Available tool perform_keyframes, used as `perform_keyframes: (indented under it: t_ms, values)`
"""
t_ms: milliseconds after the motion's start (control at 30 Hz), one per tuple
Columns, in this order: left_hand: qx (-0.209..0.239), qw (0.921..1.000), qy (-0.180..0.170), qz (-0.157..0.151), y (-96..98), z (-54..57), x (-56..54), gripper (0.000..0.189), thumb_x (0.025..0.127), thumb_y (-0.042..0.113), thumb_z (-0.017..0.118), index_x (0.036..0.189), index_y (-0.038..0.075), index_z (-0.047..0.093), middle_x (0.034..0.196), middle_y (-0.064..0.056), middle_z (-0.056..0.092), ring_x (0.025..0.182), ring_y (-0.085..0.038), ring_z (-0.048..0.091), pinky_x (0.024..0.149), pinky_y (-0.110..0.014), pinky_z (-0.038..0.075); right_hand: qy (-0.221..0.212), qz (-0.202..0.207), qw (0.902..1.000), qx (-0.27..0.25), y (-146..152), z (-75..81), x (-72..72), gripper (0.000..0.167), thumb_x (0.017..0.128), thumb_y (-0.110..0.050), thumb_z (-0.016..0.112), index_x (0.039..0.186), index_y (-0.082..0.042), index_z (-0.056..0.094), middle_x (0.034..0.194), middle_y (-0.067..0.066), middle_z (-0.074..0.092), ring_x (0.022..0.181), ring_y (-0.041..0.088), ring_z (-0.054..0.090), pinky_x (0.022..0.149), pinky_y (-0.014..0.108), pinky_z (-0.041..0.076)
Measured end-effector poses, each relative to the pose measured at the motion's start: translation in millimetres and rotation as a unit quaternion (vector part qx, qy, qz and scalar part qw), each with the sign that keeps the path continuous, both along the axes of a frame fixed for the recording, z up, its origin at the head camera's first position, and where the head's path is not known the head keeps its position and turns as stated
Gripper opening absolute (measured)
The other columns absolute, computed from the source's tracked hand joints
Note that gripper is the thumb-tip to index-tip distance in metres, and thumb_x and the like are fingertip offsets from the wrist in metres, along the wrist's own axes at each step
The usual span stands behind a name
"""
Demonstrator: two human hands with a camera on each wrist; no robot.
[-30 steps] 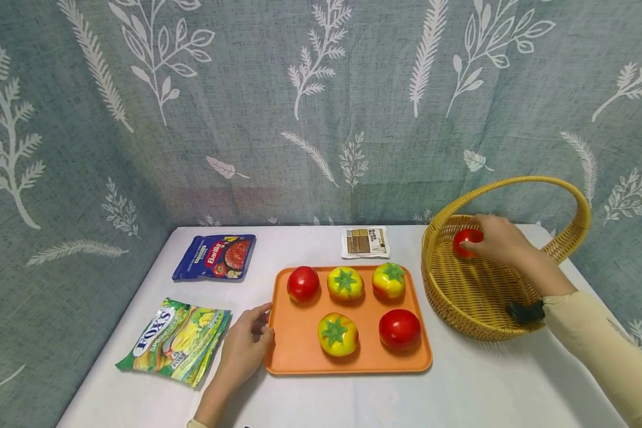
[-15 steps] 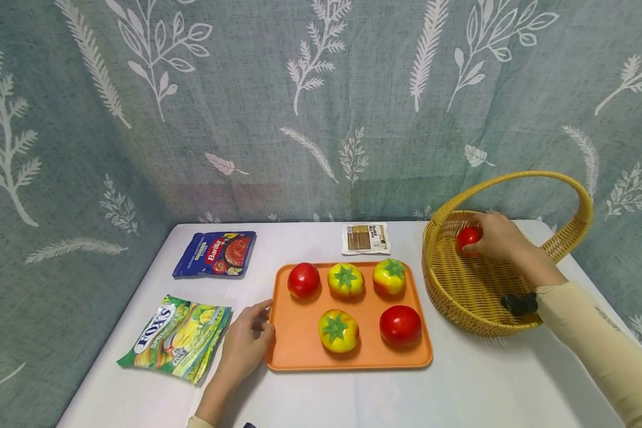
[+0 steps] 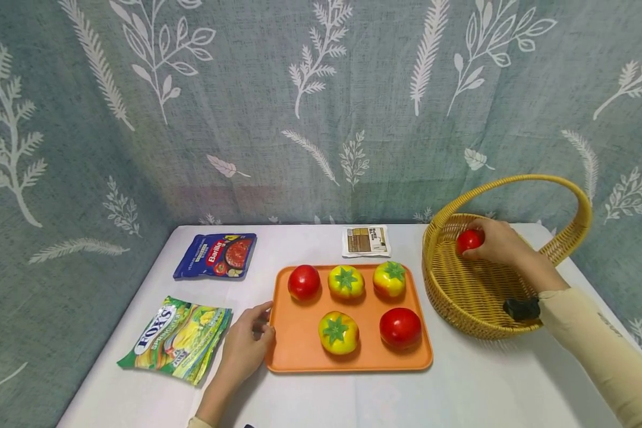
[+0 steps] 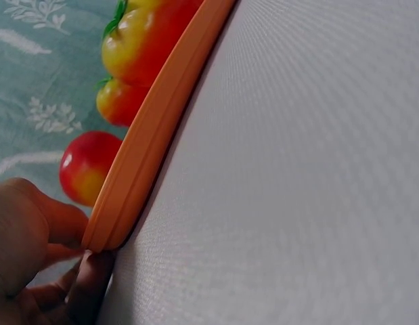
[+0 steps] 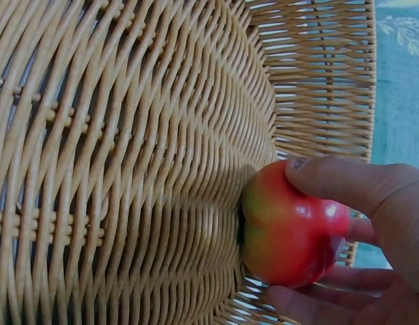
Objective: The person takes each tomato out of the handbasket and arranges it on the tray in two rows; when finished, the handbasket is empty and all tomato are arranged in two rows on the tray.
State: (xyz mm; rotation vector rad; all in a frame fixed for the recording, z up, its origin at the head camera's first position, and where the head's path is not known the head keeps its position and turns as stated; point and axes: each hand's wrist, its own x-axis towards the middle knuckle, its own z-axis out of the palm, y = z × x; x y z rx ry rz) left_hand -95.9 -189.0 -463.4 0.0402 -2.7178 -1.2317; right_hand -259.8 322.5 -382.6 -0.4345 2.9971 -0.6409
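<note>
In the wicker basket (image 3: 440,279), my right hand (image 3: 496,241) holds a red tomato (image 5: 290,227), its thumb on one side and fingers on the other. The tomato sits right at the woven bottom, with yellow-green showing on its lower part. My left hand (image 3: 246,342) rests at the left edge of the orange tray (image 3: 294,342), thumb and fingertips touching the rim. On that tray lie two red tomatoes, one at the back left (image 3: 304,282) and another at the front right. Several yellow-red ones with green star-shaped tops, such as the front tomato (image 3: 339,333), lie among them.
A green Fox's packet (image 3: 176,339) lies left of my left hand. Behind it is a blue Barilla pouch (image 3: 215,255). A small white-and-brown sachet (image 3: 366,241) lies behind the tray. The basket's tall handle (image 3: 524,178) arches over my right hand. Patterned cloth hangs behind the table.
My right hand and the tomato have shifted slightly within the basket, and more of the thumb side shows now. The left hand and the tray stay where they were.
</note>
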Motion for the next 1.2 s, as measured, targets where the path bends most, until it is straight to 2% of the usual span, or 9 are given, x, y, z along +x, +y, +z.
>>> perform_keyframes:
  t_ms: [200, 600, 967, 1200]
  values:
    - [0.005, 1.0000, 0.006, -0.002, -2.4, -1.2, 0.9, 0.051, 0.082, -0.002, 0.065, 0.133, 0.005, 0.062, 0.105, -0.007, 0.064, 0.084, -0.014, 0.061, 0.077, -0.031, 0.056, 0.022, -0.002, 0.9997, 0.010, -2.6, 5.5, 4.6, 0.070, 0.079, -0.025, 0.084, 0.128, 0.015, 0.054, 0.111, 0.033, 0.061, 0.098, 0.047, 0.059, 0.080, 0.060, 0.051]
    - [0.003, 1.0000, 0.001, -0.003, -1.3, -1.2, 0.4, 0.052, 0.082, -0.002, 0.065, 0.134, 0.005, 0.062, 0.106, -0.007, 0.064, 0.085, -0.014, 0.061, 0.077, -0.031, 0.055, 0.056, -0.003, 0.9984, 0.000, -10.9, 29.0, 34.3, 0.064, 0.080, -0.021, 0.083, 0.127, 0.012, 0.056, 0.110, 0.033, 0.060, 0.097, 0.048, 0.060, 0.078, 0.061, 0.052]
    - [0.002, 1.0000, -0.004, -0.002, -0.4, 1.8, 0.7, 0.051, 0.082, -0.002, 0.065, 0.133, 0.004, 0.062, 0.106, -0.007, 0.064, 0.084, -0.014, 0.060, 0.076, -0.031, 0.055, 0.089, 0.010, 0.9959, 0.000, -20.2, 40.1, 50.4, 0.063, 0.077, -0.023, 0.086, 0.126, 0.006, 0.059, 0.108, 0.027, 0.063, 0.095, 0.043, 0.062, 0.076, 0.059, 0.053]
    - [-0.002, 1.0000, -0.005, 0.000, -0.9, 1.5, 1.4, 0.051, 0.083, -0.001, 0.066, 0.133, 0.005, 0.062, 0.106, -0.007, 0.064, 0.085, -0.014, 0.060, 0.076, -0.030, 0.055, 0.099, 0.007, 0.9950, -0.004, -23.2, 45.0, 62.5, 0.064, 0.077, -0.021, 0.086, 0.127, 0.008, 0.058, 0.108, 0.028, 0.062, 0.093, 0.043, 0.062, 0.075, 0.058, 0.054]
